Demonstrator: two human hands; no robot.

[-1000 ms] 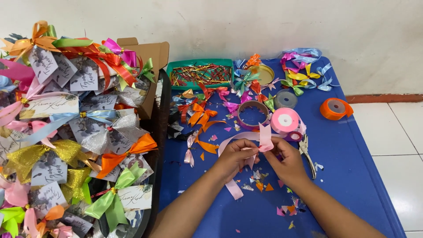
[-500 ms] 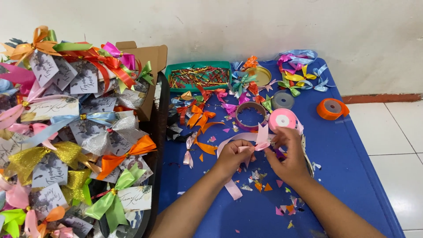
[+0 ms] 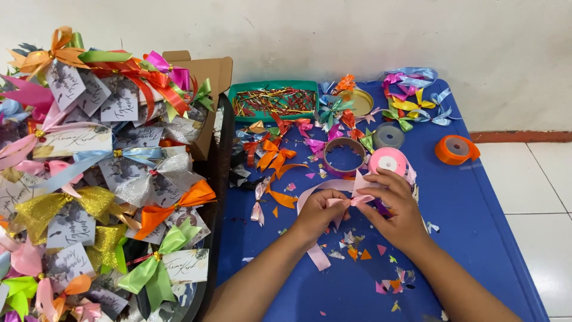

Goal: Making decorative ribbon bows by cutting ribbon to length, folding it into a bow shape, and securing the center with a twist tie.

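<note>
Blue table (image 3: 476,238) fills our view, set against a pale wall and scattered with ribbon scraps. Our left hand (image 3: 319,214) and right hand (image 3: 396,206) meet over the middle of it, both pinching a pale pink ribbon (image 3: 333,186) between fingertips; one loop arcs up to the left and a tail (image 3: 317,257) trails down under the left wrist. Compared with a second ago, our hands have barely shifted, and the fold between them looks tighter, drawn into a small bow shape. Just beyond the knuckles sits a pink ribbon spool (image 3: 387,161), beside an empty ring (image 3: 344,157); an orange spool (image 3: 456,149) lies well apart to the right. A green tray (image 3: 275,101) and a heap of tagged bows (image 3: 89,179) stay where they were.
</note>
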